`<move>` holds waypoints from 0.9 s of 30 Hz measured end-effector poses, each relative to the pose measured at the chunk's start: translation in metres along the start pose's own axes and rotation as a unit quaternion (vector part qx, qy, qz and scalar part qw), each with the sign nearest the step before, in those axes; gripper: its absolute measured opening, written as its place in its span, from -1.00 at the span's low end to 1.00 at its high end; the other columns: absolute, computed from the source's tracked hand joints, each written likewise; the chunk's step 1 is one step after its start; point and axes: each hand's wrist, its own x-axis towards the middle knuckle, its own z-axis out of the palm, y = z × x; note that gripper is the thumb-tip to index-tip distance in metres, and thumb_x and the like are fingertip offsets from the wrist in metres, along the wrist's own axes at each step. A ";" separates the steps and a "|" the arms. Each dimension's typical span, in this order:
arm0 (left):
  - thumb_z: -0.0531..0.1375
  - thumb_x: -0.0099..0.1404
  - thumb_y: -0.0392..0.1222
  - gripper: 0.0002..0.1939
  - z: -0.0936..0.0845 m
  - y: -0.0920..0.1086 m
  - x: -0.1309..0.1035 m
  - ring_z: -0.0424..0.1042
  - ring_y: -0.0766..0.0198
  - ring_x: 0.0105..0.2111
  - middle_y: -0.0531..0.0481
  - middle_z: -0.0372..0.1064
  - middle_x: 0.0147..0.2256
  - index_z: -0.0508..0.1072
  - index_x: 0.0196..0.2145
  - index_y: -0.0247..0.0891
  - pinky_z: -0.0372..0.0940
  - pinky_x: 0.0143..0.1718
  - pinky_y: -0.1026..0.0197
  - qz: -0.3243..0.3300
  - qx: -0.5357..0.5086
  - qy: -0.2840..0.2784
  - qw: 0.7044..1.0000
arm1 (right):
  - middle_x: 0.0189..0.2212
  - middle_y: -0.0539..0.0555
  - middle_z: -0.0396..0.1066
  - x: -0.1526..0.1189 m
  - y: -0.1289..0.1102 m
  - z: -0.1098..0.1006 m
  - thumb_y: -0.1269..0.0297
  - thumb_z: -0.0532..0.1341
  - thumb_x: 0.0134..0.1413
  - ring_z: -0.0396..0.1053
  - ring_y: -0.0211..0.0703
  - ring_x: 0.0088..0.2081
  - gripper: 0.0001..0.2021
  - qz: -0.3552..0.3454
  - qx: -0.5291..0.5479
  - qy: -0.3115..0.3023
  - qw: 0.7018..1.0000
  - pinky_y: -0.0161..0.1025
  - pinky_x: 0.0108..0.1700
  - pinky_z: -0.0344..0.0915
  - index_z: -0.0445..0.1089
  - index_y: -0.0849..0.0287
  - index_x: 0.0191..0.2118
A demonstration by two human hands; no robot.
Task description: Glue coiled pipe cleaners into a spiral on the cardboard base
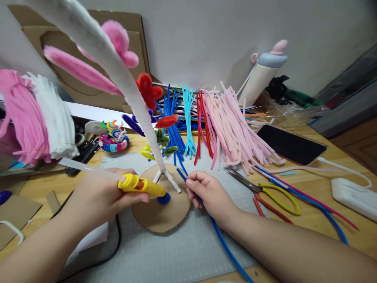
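My left hand (100,192) is wrapped round a yellow hot glue gun (141,186) with a clear glue stick (85,166) in its back. Its tip is by a small blue coil (163,198) on the round cardboard base (153,221). My right hand (209,196) pinches a long blue pipe cleaner (222,241), whose end sticks out past the fingers. Between the hands a white wrapped stem (147,125) stands on the base on splayed feet. Pink, red, purple, green and yellow fuzzy shapes are attached along it, including a red flower (149,91).
Bundles of blue, turquoise, red and pale pink pipe cleaners (232,129) lie behind the base. Yellow-and-red handled scissors (262,190), a phone (291,144) and a white power strip (353,196) are on the right. Pink and white bundles (54,114) stand left. A grey cutting mat (132,259) lies underneath.
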 end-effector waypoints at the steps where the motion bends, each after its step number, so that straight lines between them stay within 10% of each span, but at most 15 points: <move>1: 0.09 0.23 0.18 -0.60 -0.001 0.001 0.002 0.38 0.26 -0.48 0.03 0.41 -0.50 0.51 -0.46 -0.16 0.15 -0.45 0.26 0.004 -0.002 -0.001 1.000 | -0.64 -0.12 0.27 0.000 0.000 0.000 0.10 0.18 0.03 0.11 -0.41 -0.71 -0.78 0.000 0.001 0.000 1.000 -0.42 -0.66 -0.02 0.24 0.15 -0.39; 27: 0.15 0.22 0.14 -0.68 -0.004 0.005 0.001 0.33 0.27 -0.50 0.08 0.35 -0.53 0.45 -0.46 -0.15 0.07 -0.45 0.25 0.022 0.027 0.020 0.999 | -0.65 -0.13 0.27 -0.001 0.000 0.000 0.08 0.18 0.02 0.10 -0.42 -0.71 -0.76 0.001 0.003 -0.002 1.000 -0.42 -0.66 -0.03 0.24 0.15 -0.41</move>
